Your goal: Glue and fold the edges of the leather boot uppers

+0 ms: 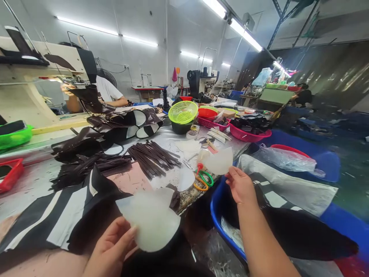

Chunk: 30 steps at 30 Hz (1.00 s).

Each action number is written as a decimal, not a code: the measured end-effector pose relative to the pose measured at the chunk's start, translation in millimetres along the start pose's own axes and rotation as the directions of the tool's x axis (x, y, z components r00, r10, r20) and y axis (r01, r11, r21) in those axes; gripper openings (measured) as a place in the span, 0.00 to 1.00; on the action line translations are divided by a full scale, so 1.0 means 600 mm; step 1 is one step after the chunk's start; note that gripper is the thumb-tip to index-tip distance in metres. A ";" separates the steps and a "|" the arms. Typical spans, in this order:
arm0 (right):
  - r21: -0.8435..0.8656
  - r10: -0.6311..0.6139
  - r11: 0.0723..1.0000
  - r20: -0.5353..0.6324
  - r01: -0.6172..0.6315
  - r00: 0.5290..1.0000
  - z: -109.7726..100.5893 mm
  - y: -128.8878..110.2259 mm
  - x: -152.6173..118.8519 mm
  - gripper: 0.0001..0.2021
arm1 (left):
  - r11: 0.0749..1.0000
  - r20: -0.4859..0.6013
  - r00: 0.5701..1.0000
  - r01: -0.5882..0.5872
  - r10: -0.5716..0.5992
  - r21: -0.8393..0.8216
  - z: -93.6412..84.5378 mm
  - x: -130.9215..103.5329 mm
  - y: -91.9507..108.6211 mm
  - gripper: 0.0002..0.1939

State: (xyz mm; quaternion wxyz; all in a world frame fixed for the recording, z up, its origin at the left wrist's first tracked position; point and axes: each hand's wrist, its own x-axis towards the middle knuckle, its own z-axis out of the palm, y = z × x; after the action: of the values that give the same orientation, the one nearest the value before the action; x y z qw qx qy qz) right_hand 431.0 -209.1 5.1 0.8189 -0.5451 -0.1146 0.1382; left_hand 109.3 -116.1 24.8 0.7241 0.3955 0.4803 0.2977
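My left hand (115, 242) pinches a milky white sheet piece with curved edges (152, 225) between thumb and fingers, low in front of me. A second pale corner shows behind it, so there may be more than one piece. Up and to the right, my right hand (239, 184) pinches the edge of a thinner white sheet piece (220, 161) above the table's edge. Just below that piece lie scissors with orange and green handles (203, 181) and a small bottle with a red tip (200, 166). Black shoe upper parts with white strips (72, 207) lie left of my left hand.
Dark strips (152, 156) and brown boot uppers (123, 123) cover the table (168, 175). Behind stand a yellow-green basket (183, 111) and a pink basket (250, 132). A blue tub (215, 207) with black parts is at right. A person in white (108, 90) sits at a sewing machine (25, 84).
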 end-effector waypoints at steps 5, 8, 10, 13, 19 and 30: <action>-0.037 -0.026 0.999 -0.035 0.024 0.999 -0.013 0.010 0.005 0.19 | 0.996 0.039 0.999 0.031 -0.034 0.083 0.004 0.007 0.007 0.22; -0.042 -0.021 0.999 -0.038 0.019 0.999 -0.019 0.008 -0.001 0.19 | 0.975 0.026 1.000 -0.001 -0.005 0.220 0.003 0.011 0.009 0.16; -0.041 -0.010 0.999 -0.037 0.009 0.999 -0.019 0.007 -0.011 0.18 | 0.966 0.016 1.000 -0.016 0.012 0.258 0.003 0.014 0.007 0.15; -0.040 0.043 0.998 0.001 -0.043 0.999 -0.011 0.004 -0.038 0.18 | 0.957 0.055 0.998 -0.032 0.016 0.290 0.001 0.018 0.006 0.12; -0.083 0.095 0.994 0.237 -0.077 0.967 0.024 0.003 -0.101 0.15 | 0.341 0.162 0.932 -0.274 0.324 0.899 -0.030 0.026 0.001 0.11; -0.218 -0.009 0.944 0.733 0.247 0.680 0.082 -0.005 -0.229 0.08 | 0.528 0.429 0.719 -0.694 0.547 0.490 0.065 -0.051 0.000 0.08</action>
State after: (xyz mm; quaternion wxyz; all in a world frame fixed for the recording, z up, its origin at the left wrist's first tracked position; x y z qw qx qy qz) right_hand 286.2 -216.3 21.5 0.6224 -0.5543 -0.4854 0.2640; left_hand 134.3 -151.8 47.7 0.4448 0.7859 0.2919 0.3152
